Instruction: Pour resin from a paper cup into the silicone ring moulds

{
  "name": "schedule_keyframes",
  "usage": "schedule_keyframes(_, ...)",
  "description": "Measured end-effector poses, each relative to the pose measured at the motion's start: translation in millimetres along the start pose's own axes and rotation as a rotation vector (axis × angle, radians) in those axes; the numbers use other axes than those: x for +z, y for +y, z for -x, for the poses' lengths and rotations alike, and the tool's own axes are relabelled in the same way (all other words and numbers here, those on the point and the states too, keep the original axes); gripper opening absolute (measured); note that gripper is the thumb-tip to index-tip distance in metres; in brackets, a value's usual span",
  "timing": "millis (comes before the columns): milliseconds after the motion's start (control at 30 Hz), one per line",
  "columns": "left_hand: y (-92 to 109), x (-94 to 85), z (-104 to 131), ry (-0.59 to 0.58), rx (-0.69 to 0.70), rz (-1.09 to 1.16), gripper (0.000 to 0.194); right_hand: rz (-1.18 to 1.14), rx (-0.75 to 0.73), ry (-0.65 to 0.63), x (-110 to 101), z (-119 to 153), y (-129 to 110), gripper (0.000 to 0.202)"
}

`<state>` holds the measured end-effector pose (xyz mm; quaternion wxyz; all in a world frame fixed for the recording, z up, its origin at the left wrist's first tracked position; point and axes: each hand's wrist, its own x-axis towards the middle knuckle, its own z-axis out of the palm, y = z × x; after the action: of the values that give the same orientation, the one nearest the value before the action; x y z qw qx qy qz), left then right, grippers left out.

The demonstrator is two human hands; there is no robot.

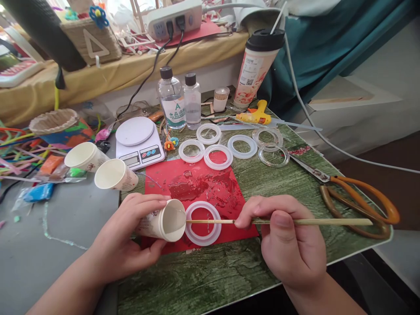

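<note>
Left hand (pixel 126 236): fingers wrapped round a paper cup (pixel 174 222), tilted; right hand (pixel 292 236): fingers pinching a wooden stick (pixel 334 222) across a pale ring (pixel 203 240) on a red sheet (pixel 157 175). Beneath, a green wood-grain board (pixel 183 280); about it, a white scale (pixel 135 131), capped bottles (pixel 173 107), orange-handled scissors (pixel 324 177). Behind, a yellow-clothed ledge (pixel 197 53), power strip (pixel 193 22), teal curtain (pixel 344 37).

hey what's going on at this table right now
A person's left hand holds a paper cup tipped toward a pale ring on a red sheet. The right hand grips a thin stick that reaches over the ring, its tip at the cup's mouth. Other rings lie farther back.
</note>
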<state>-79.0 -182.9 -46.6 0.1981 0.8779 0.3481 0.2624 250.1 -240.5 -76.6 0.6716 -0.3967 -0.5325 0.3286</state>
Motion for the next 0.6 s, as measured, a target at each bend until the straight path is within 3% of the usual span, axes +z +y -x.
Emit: schedule_keyframes(600,-0.3,-1.3,-2.2,-0.02,0.022,-0.043,0.058,-0.048,-0.044,-0.039,0.3,1.8,5.3,0.024)
